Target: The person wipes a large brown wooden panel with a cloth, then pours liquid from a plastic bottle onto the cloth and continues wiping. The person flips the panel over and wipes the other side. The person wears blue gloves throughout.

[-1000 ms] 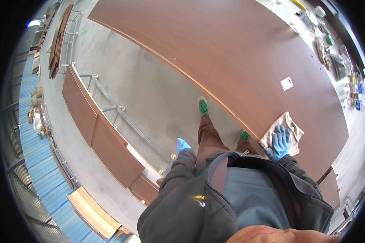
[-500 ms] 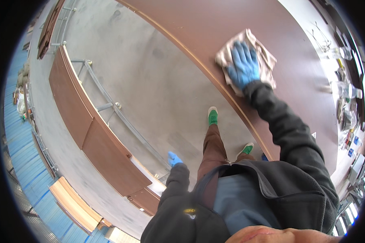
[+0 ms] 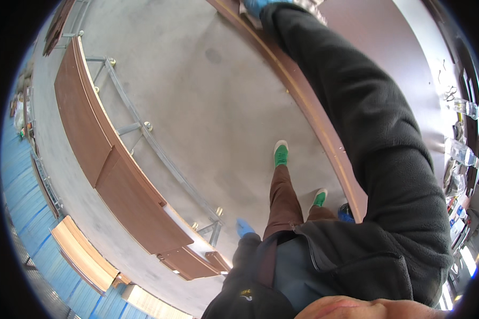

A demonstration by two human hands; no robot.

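Note:
At the top edge of the view, my right hand, in a blue glove, holds a crumpled pale cloth against the long brown panel. The picture's edge cuts off its fingertips and part of the cloth. My right arm in a black sleeve stretches across the panel and hides some of it. Low by my side hangs my left hand, also gloved in blue. Its fingers look stretched out, nothing is in them, and it touches nothing.
Left of me, brown boards lie on a wheeled metal frame. Clear plastic bottles and small items stand beyond the panel on the right. Light wooden planks lie at lower left. A dark blue object is by my foot.
My right hand has slid the cloth far forward and to the left along the panel, up to the picture's edge. My left hand has shifted slightly down and right in the view.

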